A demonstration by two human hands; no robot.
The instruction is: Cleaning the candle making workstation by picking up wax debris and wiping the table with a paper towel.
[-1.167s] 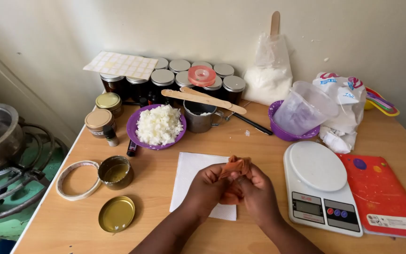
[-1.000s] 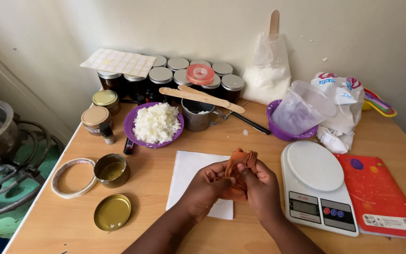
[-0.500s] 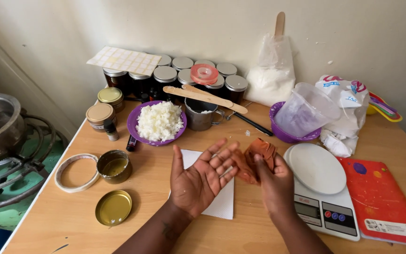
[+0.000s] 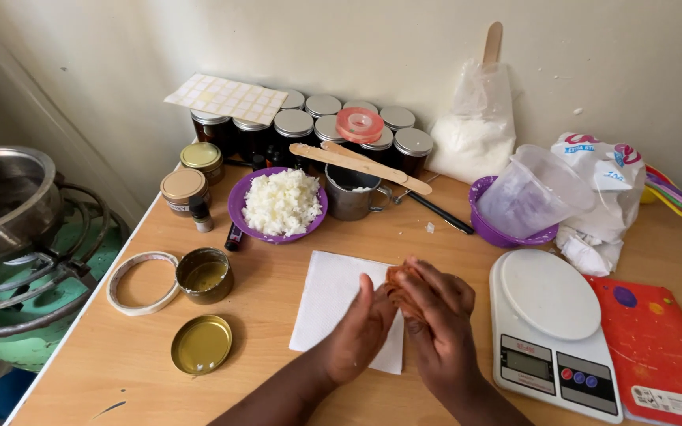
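- The left hand (image 4: pixel 361 335) and right hand (image 4: pixel 436 327) meet above the white paper napkin (image 4: pixel 333 304) on the wooden bench (image 4: pixel 294 394), near the picture's six o'clock.
- An orange lump (image 4: pixel 399 285) sits pressed between the two palms; the right fingers (image 4: pixel 436 282) curl over it, and the left fingers (image 4: pixel 372 304) lie flat against its side.
- At three o'clock from the hands stands a white kitchen scale (image 4: pixel 550 315), with a red notebook (image 4: pixel 657 347) beyond it.
- At eleven o'clock is a purple bowl of white flakes (image 4: pixel 279 203); a metal cup (image 4: pixel 350 196) stands just beside it.
- At nine o'clock sit a small open tin (image 4: pixel 204 274), its gold lid (image 4: pixel 201 344) and a tape ring (image 4: pixel 142 282).
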